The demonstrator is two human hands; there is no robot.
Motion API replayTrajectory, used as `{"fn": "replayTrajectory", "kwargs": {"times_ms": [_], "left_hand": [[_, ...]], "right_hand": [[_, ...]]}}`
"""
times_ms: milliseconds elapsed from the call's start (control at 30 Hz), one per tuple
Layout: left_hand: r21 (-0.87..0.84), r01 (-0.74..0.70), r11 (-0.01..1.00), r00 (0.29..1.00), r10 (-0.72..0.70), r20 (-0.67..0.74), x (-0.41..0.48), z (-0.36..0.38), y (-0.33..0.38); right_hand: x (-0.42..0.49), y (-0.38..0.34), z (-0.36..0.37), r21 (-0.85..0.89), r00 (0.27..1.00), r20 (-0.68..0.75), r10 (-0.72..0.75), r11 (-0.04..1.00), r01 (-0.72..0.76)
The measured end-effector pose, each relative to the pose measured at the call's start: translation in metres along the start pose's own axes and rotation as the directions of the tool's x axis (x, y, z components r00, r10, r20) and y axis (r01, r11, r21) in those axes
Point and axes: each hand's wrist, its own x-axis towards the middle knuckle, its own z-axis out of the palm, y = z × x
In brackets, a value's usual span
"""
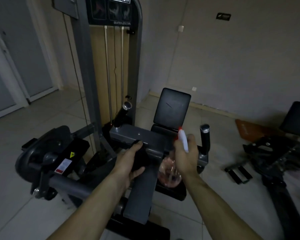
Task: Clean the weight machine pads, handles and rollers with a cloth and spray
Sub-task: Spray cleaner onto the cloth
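two sets of fingers are busy, both curled round something. those of the left hand (pixel 130 163) are wrapped about a wadded black cloth (pixel 139 158), thumb tucked under it, and the wad presses against the near edge of the grey frame bar (pixel 145 137) of the leg-curl machine, looking ready to rub wherever the mist lands. the right hand (pixel 185 153) grasps the neck of a clear spray bottle (pixel 169 172) with pinkish liquid in it. its white and red nozzle pokes up above the knuckles and points across at the bar and the back pad (pixel 171 106), which suits wetting them before wiping. whether a finger is pulling the trigger i cannot tell.

further out, one black handle (pixel 122 115) stands by the weight stack (pixel 114 66) and another handle (pixel 204 135) just past the bottle. neither is touched, and they seem still to be done. off to the side, well apart, another machine (pixel 275 153) sits on the tiled floor (pixel 42 115).
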Motion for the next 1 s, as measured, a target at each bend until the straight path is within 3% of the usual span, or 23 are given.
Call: {"fn": "replayTrajectory", "kwargs": {"times_ms": [100, 233, 500, 633, 700, 767, 800, 867, 900, 933, 1000], "left_hand": [[0.013, 0.024, 1.000, 0.999, -0.024, 0.025, 0.022, -0.006, 0.028], [0.047, 0.058, 0.997, 0.995, -0.061, 0.075, 0.044, -0.010, 0.056], [0.175, 0.135, 0.975, 0.977, -0.160, 0.140, 0.092, -0.019, 0.071], [0.291, 0.157, 0.944, 0.941, -0.232, 0.247, 0.101, -0.014, 0.070], [0.351, 0.133, 0.927, 0.905, -0.258, 0.338, 0.104, -0.009, 0.066], [0.395, 0.048, 0.918, 0.861, -0.238, 0.449, 0.103, -0.001, 0.059], [0.407, -0.025, 0.913, 0.828, -0.209, 0.520, 0.100, 0.004, 0.051], [0.437, -0.268, 0.859, 0.749, -0.100, 0.655, 0.088, 0.016, 0.033], [0.461, -0.413, 0.785, 0.713, -0.036, 0.700, 0.084, 0.019, 0.025], [0.486, -0.541, 0.687, 0.666, -0.004, 0.746, 0.082, 0.021, 0.014], [0.515, -0.712, 0.477, 0.558, -0.062, 0.828, 0.081, 0.028, -0.004]], "right_hand": [[0.040, -0.016, 0.039, 0.004, 0.994, -0.048, -0.100, 0.995, 0.100], [0.074, -0.016, 0.078, -0.028, 0.994, -0.013, -0.108, 0.994, 0.108], [0.097, 0.024, 0.100, -0.252, 0.999, -0.039, -0.031, 0.968, 0.020], [0.087, 0.019, 0.091, -0.281, 0.997, 0.058, 0.053, 0.959, -0.035], [0.070, 0.017, 0.083, -0.301, 0.995, 0.028, 0.096, 0.950, -0.083], [0.050, 0.022, 0.071, -0.288, 0.976, -0.210, 0.052, 0.951, -0.113], [0.037, 0.025, 0.064, -0.257, 0.934, -0.353, 0.054, 0.954, -0.153], [0.012, 0.032, 0.048, -0.055, 0.838, -0.490, 0.239, 0.951, -0.303], [0.002, 0.034, 0.043, 0.140, 0.796, -0.428, 0.428, 0.902, -0.409], [-0.010, 0.035, 0.039, 0.325, 0.746, -0.273, 0.607, 0.788, -0.522], [-0.030, 0.037, 0.028, 0.519, 0.651, 0.018, 0.759, 0.549, -0.655]]}}
